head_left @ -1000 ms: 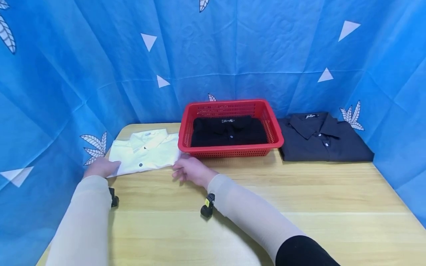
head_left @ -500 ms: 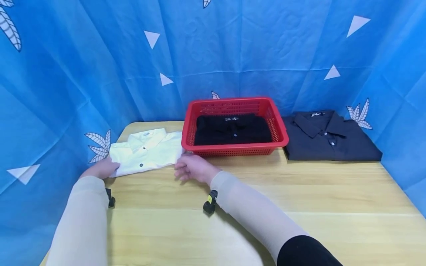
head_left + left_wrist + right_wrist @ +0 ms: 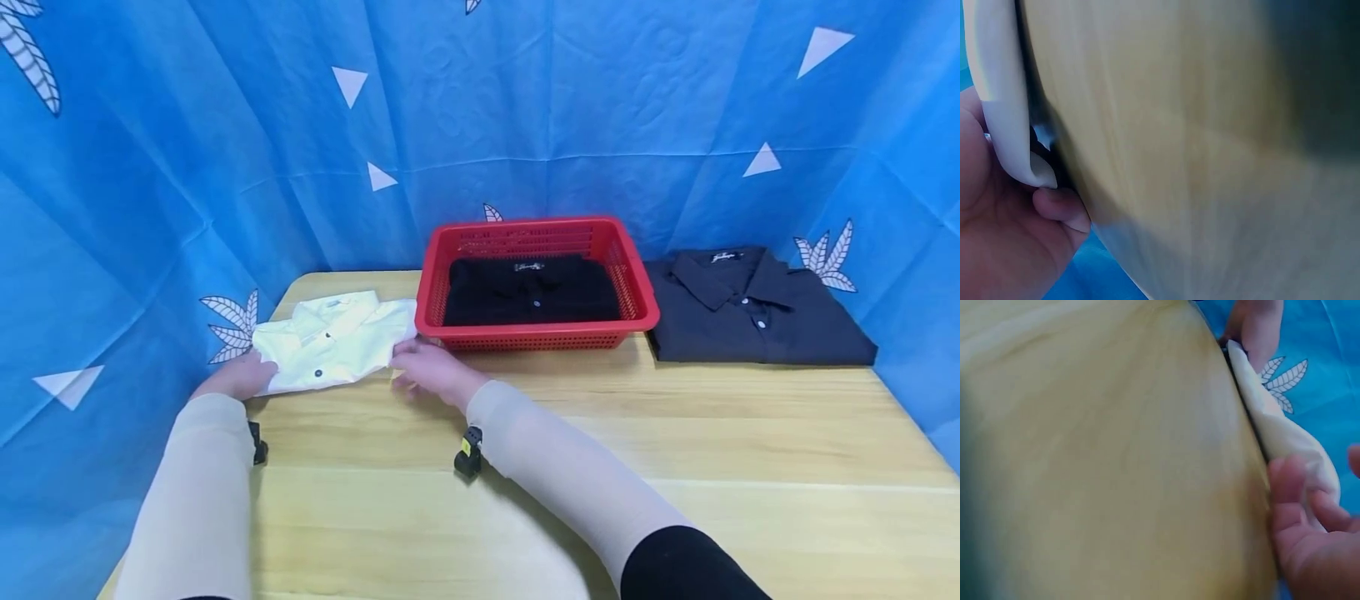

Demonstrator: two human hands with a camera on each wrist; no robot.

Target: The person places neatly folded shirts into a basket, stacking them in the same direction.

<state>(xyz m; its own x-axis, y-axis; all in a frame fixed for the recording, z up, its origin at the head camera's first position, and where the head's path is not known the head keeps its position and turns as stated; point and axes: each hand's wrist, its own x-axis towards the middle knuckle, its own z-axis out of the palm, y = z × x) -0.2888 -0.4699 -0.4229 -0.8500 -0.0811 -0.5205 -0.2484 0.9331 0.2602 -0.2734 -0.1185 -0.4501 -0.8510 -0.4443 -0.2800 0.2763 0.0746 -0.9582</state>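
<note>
A folded white shirt (image 3: 333, 337) with dark buttons lies at the table's back left, collar facing away. My left hand (image 3: 238, 377) grips its near left corner; in the left wrist view the folded edge of the white shirt (image 3: 1007, 112) sits in the hand, a fingertip curled below it. At the near right corner, beside the basket, my right hand (image 3: 435, 367) pinches the cloth, which puckers there. The right wrist view shows the shirt's edge (image 3: 1272, 425) running between both hands, slightly raised near the right fingers (image 3: 1288, 481).
A red plastic basket (image 3: 540, 332) stands right of the white shirt, with a folded black shirt (image 3: 540, 292) inside. Right of it lies a folded dark grey shirt (image 3: 757, 321). Blue cloth (image 3: 600, 100) hangs behind and on both sides of the wooden table (image 3: 360, 517).
My right fingers have moved in on the white shirt's near right corner and taken hold, and its front edge has puckered. The left hand stays at its corner. The head view has shifted slightly.
</note>
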